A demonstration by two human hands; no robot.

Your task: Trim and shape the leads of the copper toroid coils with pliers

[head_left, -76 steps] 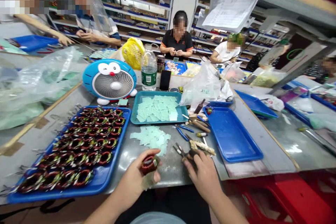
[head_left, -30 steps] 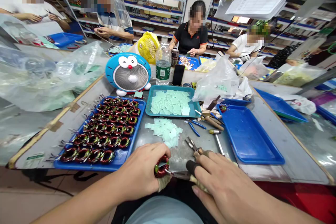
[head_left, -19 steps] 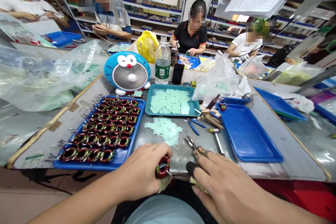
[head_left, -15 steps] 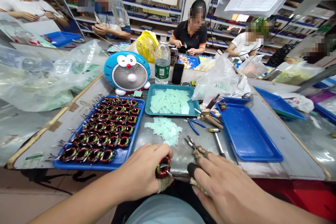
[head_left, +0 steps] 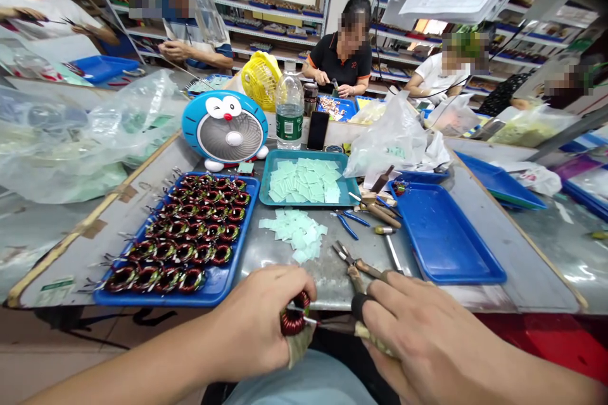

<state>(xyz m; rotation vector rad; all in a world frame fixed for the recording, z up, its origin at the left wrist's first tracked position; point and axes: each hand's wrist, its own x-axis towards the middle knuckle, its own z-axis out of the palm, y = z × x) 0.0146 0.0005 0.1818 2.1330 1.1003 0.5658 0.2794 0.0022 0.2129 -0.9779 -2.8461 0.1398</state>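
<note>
My left hand (head_left: 270, 307) is closed around a toroidal coil (head_left: 293, 316) with reddish-brown copper windings, held just above the table's front edge. White-sleeved leads stick out of the coil to the right. My right hand (head_left: 399, 316) is curled, with a black cover on one finger and pale ones on others. A thin, dark, blurred shape runs from its fingers towards the coil's lead; what it is I cannot make out. Just beyond the right hand lie old pliers (head_left: 349, 256), jaws apart, their handles partly behind that hand. Similar coils in rows fill a blue tray (head_left: 223, 283) at left.
Pale green sheets (head_left: 297, 234) lie mid-table, with more in a teal tray (head_left: 351, 193). Blue-handled cutters (head_left: 349, 224) and a hammer-like tool (head_left: 392, 247) lie right of them. Another blue tray (head_left: 451, 240) stands at right. Behind are a cartoon fan (head_left: 228, 130), a bottle (head_left: 289, 107) and co-workers.
My right hand has moved slightly right, away from the coil, and a thin dark shape now shows between the hands. The coil has turned slightly in my left hand. The view has shifted a little.
</note>
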